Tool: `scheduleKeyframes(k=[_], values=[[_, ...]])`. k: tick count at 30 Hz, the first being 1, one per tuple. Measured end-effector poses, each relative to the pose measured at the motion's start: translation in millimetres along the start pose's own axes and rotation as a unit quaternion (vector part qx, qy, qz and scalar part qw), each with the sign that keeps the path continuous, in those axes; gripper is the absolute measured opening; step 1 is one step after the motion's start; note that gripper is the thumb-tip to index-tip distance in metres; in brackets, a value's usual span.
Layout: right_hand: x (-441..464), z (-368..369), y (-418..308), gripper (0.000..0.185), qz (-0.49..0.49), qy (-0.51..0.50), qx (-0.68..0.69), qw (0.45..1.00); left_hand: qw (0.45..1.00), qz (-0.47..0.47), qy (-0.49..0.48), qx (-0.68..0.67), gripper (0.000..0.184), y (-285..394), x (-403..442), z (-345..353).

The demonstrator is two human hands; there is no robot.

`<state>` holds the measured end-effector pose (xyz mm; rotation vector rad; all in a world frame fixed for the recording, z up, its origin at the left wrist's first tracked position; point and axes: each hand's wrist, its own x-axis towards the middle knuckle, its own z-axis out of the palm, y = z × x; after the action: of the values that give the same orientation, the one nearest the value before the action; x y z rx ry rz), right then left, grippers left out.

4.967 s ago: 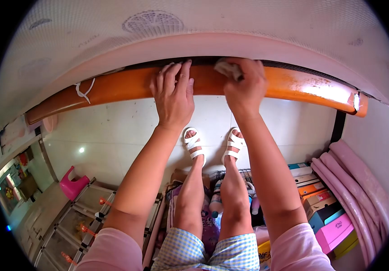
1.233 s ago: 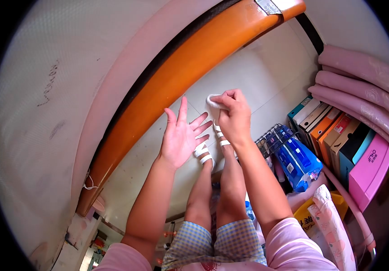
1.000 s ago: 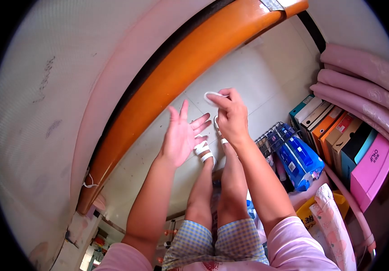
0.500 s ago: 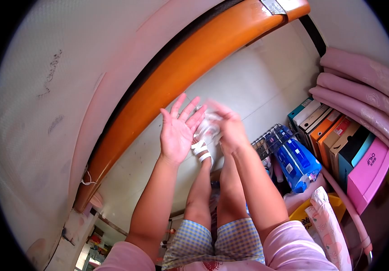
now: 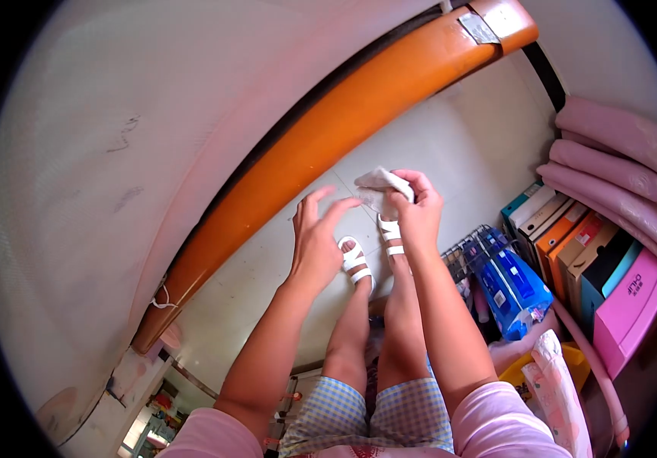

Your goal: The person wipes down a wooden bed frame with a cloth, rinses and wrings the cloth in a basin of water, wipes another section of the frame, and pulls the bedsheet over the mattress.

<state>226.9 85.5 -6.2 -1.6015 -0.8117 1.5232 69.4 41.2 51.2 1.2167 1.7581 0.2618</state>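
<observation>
A crumpled white wipe or tissue [image 5: 380, 183] is pinched between the thumb and fingers of my right hand [image 5: 418, 204]; which of the two it is I cannot tell. To its left, my left hand [image 5: 318, 235] has its thumb and fingers spread apart with nothing in them, its fingertips a little blurred. The left thumb points toward the wipe, with a small gap between. Below both hands are my feet in white strapped sandals [image 5: 355, 261] on the pale tiled floor [image 5: 256, 305].
A curved orange wooden beam [image 5: 298, 160] runs along a pale mesh-like panel [image 5: 99, 191]. On the right are a wire basket [image 5: 462, 252], a blue plastic pack [image 5: 513, 286], several file boxes [image 5: 565, 229], a pink file box [image 5: 630, 309] and folded pink padding [image 5: 611, 160].
My left hand has turned from palm-up to palm-inward and drawn away from the wipe. My right hand has shifted slightly right, gripping the wipe. The view has tilted, showing both sandals.
</observation>
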Motion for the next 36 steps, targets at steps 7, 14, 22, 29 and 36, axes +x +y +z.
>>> scheduleKeyframes(k=[7, 14, 22, 29, 36], values=[[5.9, 7.9, -27.6, 0.017, 0.175, -0.120, 0.288, 0.934, 0.918, 0.176, 0.320, 0.155, 0.046, 13.0, 31.0, -33.0], [14.6, 16.0, -43.0, 0.012, 0.085, -0.062, 0.158, 0.982, 0.892, 0.120, 0.360, 0.247, 0.050, -5.2, 49.0, -18.2], [40.6, 56.8, -70.1, 0.026, -0.239, -0.001, -0.125, 0.963, 0.887, 0.124, 0.358, 0.264, 0.050, -12.1, 49.6, -12.0], [67.2, 112.2, -57.7, 0.029, -0.472, 0.079, -0.292, 0.828, 0.882, 0.125, 0.372, 0.260, 0.053, -17.3, 51.8, -6.4], [69.3, 90.5, -61.3, 0.019, -0.432, 0.067, -0.210, 0.875, 0.881, 0.129, 0.378, 0.253, 0.054, -17.4, 52.1, -7.7]])
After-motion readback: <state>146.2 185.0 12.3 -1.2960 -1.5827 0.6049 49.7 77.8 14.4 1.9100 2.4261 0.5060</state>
